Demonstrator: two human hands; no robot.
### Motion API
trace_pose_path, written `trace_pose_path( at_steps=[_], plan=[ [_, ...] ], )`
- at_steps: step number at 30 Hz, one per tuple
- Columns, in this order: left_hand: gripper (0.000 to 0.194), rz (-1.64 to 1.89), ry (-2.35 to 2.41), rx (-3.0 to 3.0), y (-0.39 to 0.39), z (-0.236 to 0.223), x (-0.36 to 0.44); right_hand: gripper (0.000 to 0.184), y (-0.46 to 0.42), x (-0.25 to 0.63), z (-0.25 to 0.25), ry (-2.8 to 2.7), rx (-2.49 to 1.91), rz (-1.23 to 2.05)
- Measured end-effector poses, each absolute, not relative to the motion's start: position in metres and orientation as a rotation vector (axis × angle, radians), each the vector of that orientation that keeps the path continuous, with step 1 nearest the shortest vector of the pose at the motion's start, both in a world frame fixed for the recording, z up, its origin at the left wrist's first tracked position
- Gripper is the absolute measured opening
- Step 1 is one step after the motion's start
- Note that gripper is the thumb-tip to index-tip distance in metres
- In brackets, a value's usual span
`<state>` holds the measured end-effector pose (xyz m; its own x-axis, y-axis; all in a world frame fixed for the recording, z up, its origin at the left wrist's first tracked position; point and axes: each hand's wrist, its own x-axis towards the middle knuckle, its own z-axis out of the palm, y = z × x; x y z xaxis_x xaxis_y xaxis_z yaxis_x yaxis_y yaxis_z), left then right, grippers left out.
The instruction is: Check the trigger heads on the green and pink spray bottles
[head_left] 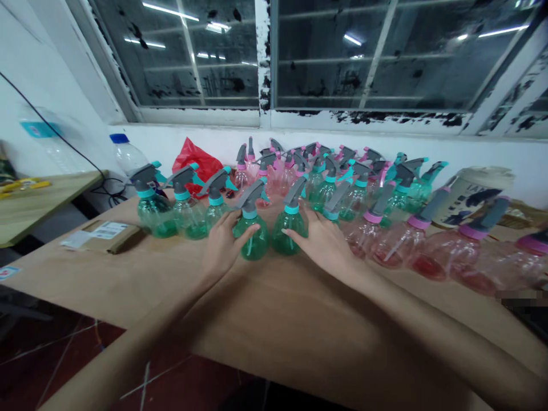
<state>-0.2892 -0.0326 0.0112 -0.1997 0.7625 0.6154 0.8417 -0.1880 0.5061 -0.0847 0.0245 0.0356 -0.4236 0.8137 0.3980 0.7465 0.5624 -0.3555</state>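
Observation:
Near the middle of the table, my left hand [223, 242] is wrapped round a green spray bottle [256, 242]. Its thumb lies across the front, and the other fingers are partly hidden at the side. My right hand [327, 237] holds another green spray bottle [286, 242] just to the right, thumb in front and fingers largely out of sight. Both bottles stand upright, a small gap apart, with grey trigger heads and turquoise collars. Left of them, more green spray bottles [188, 220] form a row. To the right, the row continues with pink spray bottles [396, 245].
Behind the row stand several more pink and green bottles, with a red plastic bag [194, 162] beside them. A cardboard parcel [107, 235] lies at left on the wooden table [274, 319]. A printed container [468, 194] stands back right, below the window [385, 57].

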Motion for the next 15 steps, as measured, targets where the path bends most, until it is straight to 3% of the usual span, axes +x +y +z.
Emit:
trace_pose_path(
  at_steps=[15],
  plan=[
    [0.047,-1.465,-1.888,-1.931,-0.014,0.0,-0.296,0.083,0.035,-0.101,0.031,-2.272,-1.347,0.212]
  ],
)
